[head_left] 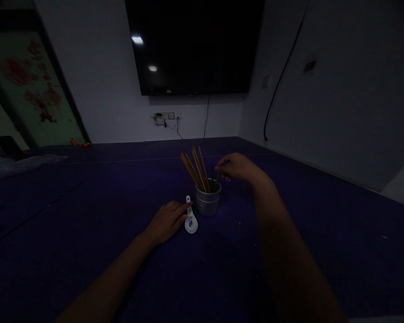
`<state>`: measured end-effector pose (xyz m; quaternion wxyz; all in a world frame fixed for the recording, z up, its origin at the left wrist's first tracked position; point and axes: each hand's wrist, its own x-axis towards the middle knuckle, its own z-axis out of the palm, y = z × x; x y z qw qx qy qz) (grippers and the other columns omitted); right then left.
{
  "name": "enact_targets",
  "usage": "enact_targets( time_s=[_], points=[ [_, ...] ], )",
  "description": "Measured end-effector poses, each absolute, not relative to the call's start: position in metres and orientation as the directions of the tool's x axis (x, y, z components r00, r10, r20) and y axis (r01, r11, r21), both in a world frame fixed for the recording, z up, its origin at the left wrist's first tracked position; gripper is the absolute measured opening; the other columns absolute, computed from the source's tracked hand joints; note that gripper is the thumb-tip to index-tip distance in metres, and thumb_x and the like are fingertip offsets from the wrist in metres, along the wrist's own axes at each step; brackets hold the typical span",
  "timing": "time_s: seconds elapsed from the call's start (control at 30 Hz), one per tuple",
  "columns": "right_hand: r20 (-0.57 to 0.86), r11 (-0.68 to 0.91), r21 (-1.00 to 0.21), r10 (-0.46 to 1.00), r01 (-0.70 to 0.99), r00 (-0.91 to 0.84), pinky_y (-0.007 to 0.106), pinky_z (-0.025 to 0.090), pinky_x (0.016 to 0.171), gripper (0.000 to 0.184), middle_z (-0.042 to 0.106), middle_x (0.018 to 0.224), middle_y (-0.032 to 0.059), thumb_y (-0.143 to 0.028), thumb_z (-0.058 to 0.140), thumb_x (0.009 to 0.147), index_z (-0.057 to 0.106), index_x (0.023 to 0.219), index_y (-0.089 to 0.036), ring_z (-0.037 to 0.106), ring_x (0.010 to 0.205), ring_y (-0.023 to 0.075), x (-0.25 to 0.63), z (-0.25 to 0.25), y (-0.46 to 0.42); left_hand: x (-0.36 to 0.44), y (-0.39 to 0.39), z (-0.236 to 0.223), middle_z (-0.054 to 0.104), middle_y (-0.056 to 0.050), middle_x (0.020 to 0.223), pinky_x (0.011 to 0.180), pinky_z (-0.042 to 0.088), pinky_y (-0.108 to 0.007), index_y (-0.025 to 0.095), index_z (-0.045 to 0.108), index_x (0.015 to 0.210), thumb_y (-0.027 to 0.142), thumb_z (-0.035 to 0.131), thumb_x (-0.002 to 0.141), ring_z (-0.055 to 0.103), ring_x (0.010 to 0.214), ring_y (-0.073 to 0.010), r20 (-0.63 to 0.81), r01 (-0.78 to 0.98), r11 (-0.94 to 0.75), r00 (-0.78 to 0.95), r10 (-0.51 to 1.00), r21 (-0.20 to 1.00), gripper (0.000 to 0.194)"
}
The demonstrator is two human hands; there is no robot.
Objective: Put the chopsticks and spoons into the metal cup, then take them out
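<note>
A perforated metal utensil holder [208, 205] stands upright, with several brown chopsticks [197, 170] leaning left in it. At its right rim my right hand [237, 167] is closed in a pinch on a thin dark utensil handle [218, 176]; the lower end is hidden inside the holder. A white soup spoon [191, 225] with a blue motif lies just left of the holder, its handle pointing away from me. My left hand [170, 220] rests beside this spoon, fingers stretched out, the index finger lying across the handle and the thumb near its neck.
The dark purple surface [121, 202] runs back to the walls. A large television [195, 49] hangs above several wall sockets [166, 116] and cables. Clear plastic [23, 163] lies at far left, with small orange things [80, 143] near the door [37, 85].
</note>
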<state>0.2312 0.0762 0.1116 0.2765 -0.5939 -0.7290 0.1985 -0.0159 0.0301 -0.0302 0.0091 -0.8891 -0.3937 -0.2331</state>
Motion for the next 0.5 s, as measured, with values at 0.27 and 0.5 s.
enact_targets(
  time_s=[0.27, 0.5],
  points=[
    [0.387, 0.305, -0.651, 0.921, 0.695, -0.042, 0.021, 0.043, 0.048, 0.041, 0.064, 0.063, 0.0044, -0.028, 0.056, 0.083, 0.053, 0.121, -0.011, 0.056, 0.047, 0.0101, 0.227, 0.129, 0.055, -0.012, 0.029, -0.035, 0.059, -0.006, 0.113, 0.092, 0.04, -0.036, 0.028, 0.046, 0.128, 0.035, 0.033, 0.092, 0.05, 0.109, -0.0179, 0.412, 0.706, -0.666, 0.547, 0.729, 0.24, 0.039],
    [0.432, 0.376, -0.673, 0.899, 0.637, -0.075, 0.02, 0.04, 0.045, 0.039, 0.063, 0.064, 0.0042, -0.028, 0.055, 0.085, 0.053, 0.12, -0.013, 0.056, 0.048, 0.0094, 0.22, 0.136, 0.041, -0.009, 0.032, -0.042, 0.058, -0.005, 0.119, 0.102, 0.03, -0.05, 0.029, 0.054, 0.12, 0.039, 0.03, 0.092, 0.043, 0.12, -0.0212, 0.37, 0.701, -0.616, 0.499, 0.783, 0.36, 0.038]
  ],
)
